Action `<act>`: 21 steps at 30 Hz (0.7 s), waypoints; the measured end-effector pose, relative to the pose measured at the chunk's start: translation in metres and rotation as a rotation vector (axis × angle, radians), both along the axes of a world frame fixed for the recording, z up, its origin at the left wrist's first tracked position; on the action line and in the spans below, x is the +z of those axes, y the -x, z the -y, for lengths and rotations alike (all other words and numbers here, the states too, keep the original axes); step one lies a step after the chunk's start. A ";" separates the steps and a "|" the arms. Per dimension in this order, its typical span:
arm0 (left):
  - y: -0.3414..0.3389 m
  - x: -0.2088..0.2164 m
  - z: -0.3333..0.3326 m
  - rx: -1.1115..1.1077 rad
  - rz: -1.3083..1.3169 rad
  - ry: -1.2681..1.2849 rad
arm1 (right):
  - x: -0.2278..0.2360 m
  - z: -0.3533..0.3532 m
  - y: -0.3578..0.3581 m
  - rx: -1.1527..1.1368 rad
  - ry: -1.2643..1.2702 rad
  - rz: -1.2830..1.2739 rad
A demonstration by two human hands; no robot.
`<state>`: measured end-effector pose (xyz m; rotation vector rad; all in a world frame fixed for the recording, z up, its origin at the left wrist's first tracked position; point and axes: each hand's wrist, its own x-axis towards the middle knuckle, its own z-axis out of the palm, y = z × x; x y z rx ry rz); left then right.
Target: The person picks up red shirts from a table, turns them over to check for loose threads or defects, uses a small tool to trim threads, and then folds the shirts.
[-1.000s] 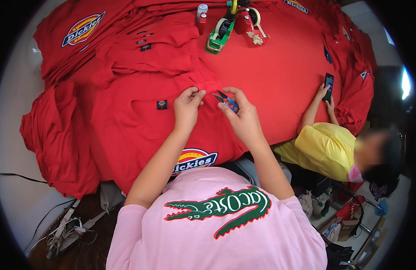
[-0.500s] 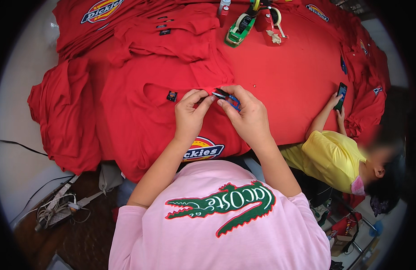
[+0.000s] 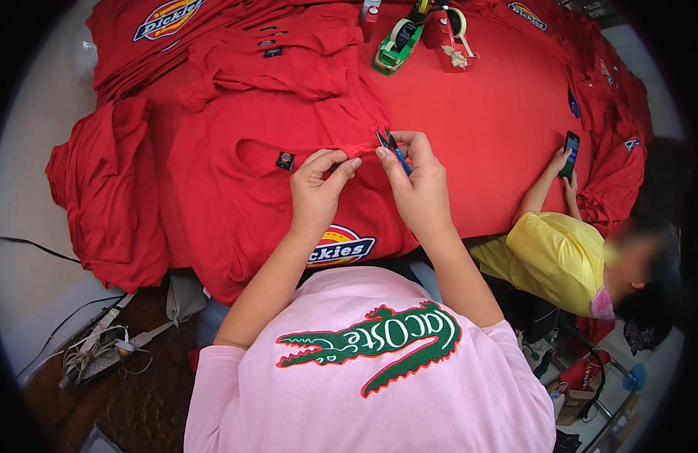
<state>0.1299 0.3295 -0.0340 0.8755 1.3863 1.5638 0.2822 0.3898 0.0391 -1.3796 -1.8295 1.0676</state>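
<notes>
A red T-shirt with a dark neck label and a printed badge lies spread in front of me. My left hand pinches its fabric by the shoulder seam, beside the neckline. In my right hand is a pair of blue-handled thread snips, held between thumb and fingers. Their dark blades point up and away from me, close to the shirt's edge. Whether the blades touch any thread is too small to tell.
More red shirts are piled at the far left, and others at the right. A green tape dispenser stands at the back beside a red holder. At right, a person in yellow holds a phone. Cables lie lower left.
The snips have swung from lying crosswise near my left fingers to pointing upward, a little farther right. My left hand keeps its pinch on the shirt, almost unmoved.
</notes>
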 end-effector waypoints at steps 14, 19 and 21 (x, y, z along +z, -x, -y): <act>0.004 -0.004 0.002 0.019 0.262 -0.039 | -0.001 0.009 0.006 0.175 -0.045 -0.068; 0.007 0.000 0.003 0.018 0.401 -0.019 | -0.002 0.012 0.008 0.185 -0.068 -0.062; 0.007 -0.001 0.003 0.012 0.385 0.002 | -0.002 0.013 0.009 0.173 -0.095 -0.057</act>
